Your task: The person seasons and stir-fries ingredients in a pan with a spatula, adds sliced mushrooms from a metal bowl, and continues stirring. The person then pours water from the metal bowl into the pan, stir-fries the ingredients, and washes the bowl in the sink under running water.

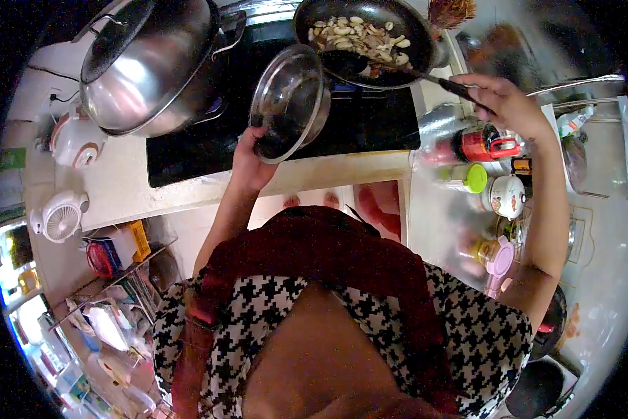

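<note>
My left hand (250, 166) grips a clear glass bowl (317, 115) by its rim, tilted on its side in front of the frying pan (419, 31). Pale sliced pieces of food (359, 35), which look like mushrooms, lie in the dark pan. In my right hand (513, 105) is the black handle of a spatula (461, 89). Its shaft reaches left over the pan's near rim, and its dark head rests among the food. The fingers of my right hand are wrapped round the handle.
A large lidded steel pot (153, 77) stands left on the black cooktop (195, 157). Jars and containers, among them a green-lidded jar (475, 178) and a white lidded pot (507, 197), line the right counter. A small white fan (61, 218) and a shelf rack (129, 279) are on the left.
</note>
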`<state>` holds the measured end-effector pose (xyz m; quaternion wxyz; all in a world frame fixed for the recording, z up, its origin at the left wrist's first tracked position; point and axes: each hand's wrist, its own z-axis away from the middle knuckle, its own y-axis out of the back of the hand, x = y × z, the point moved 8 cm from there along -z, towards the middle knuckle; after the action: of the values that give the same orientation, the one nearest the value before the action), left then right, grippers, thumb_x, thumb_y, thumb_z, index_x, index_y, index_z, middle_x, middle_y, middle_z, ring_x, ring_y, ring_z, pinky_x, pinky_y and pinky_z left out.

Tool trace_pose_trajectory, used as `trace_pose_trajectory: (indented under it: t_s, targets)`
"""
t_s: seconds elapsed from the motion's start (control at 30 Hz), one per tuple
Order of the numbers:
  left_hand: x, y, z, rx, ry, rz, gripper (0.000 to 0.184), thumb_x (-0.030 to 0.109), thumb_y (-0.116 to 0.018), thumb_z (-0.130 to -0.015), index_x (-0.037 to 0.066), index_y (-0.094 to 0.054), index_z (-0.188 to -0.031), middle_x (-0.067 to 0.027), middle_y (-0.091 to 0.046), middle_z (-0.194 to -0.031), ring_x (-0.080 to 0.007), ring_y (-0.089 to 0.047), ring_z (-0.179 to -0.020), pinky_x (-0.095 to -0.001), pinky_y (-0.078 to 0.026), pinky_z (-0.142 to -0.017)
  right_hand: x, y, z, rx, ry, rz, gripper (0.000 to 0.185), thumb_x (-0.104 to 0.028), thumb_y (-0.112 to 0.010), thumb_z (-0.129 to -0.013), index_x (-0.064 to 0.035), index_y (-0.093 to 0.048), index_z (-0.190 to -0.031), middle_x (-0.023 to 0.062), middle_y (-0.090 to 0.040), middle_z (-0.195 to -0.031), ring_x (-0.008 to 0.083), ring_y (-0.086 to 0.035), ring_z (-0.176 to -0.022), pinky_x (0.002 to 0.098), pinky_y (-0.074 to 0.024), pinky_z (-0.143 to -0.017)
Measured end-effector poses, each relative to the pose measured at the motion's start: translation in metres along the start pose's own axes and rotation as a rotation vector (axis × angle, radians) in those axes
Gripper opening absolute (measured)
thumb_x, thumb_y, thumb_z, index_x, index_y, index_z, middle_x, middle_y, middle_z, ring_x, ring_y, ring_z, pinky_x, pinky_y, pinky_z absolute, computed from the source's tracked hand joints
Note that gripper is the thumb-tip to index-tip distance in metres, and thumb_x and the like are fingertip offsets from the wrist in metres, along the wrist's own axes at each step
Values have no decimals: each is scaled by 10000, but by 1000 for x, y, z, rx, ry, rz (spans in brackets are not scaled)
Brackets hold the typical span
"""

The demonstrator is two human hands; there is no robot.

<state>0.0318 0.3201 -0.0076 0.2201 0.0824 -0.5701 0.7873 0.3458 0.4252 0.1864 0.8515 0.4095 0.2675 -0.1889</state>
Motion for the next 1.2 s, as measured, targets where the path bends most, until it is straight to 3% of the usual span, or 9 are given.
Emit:
trace_pose_trajectory:
  t_s: [0.17,0.23,0.27,0.37,0.4,0.5,0.6,0.73,1.2]
  targets:
    - [1,-2,0,-44,1,-8,374,170,-471,-789,3,-489,-1123,-109,-556,-1107,-247,-517,-1024,-377,-368,-939,-2,-17,-53,60,236,66,315,-191,-404,-909,-174,-505,-1207,-40,-437,-612,7,-284,-430,153,-218,-371]
    - [3,-1,0,-26,2,-9,373,168,-472,-788,5,-489,-1123,-106,-557,-1105,-244,-518,-1022,-374,-367,-940,0,-18,-62,118,128,-96,319,-205,-393,-913,-175,-500,-1212,-38,-437,-606,5,-260,-413,159,-199,-356]
    - [3,-1,1,-13,2,-8,372,168,-473,-788,6,-490,-1122,-104,-558,-1103,-243,-518,-1021,-372,-368,-939,4,-13,-68,98,110,-129,319,-202,-428,-902,-198,-496,-1214,-3,-489,-604,37,-354,-422,199,-280,-367]
    - [-1,-1,1,26,-8,11,364,166,-476,-787,11,-496,-1115,-102,-560,-1099,-244,-519,-1016,-370,-368,-937,-27,-20,-53,610,875,660,343,-184,-482,-871,-215,-489,-1212,69,-561,-645,138,-505,-470,284,-385,-413]
    - [-1,0,1,40,-16,18,361,166,-477,-787,13,-498,-1112,-102,-561,-1097,-244,-520,-1014,-370,-368,-937,-21,-28,-53,568,725,797,402,-161,-528,-828,-241,-472,-1218,120,-599,-746,255,-586,-570,367,-449,-489]
    - [1,4,3,41,-30,29,355,165,-481,-783,15,-503,-1104,-104,-561,-1094,-249,-522,-1006,-372,-366,-938,-7,-35,-62,491,464,1094,457,-140,-538,-797,-258,-449,-1230,130,-595,-782,290,-580,-572,386,-455,-482]
    - [4,12,3,158,-49,-22,389,136,-548,-735,45,-480,-1107,-121,-531,-1120,-332,-493,-1044,-531,-350,-953,-20,-33,-50,559,495,1112,497,-131,-522,-792,-279,-407,-1253,133,-580,-780,288,-574,-558,391,-459,-472]
    - [2,3,4,112,-34,-32,363,162,-536,-745,50,-492,-1087,-110,-546,-1093,-307,-518,-1008,-505,-390,-907,-1,-42,-80,669,561,1093,485,-147,-509,-806,-280,-394,-1258,125,-568,-749,293,-574,-567,390,-466,-477]
    - [6,-2,5,87,-74,-83,361,182,-516,-760,46,-494,-1094,-106,-561,-1079,-293,-538,-985,-465,-408,-894,23,-36,-26,626,251,859,399,-155,-494,-832,-261,-447,-1214,147,-572,-754,337,-575,-648,421,-466,-569]
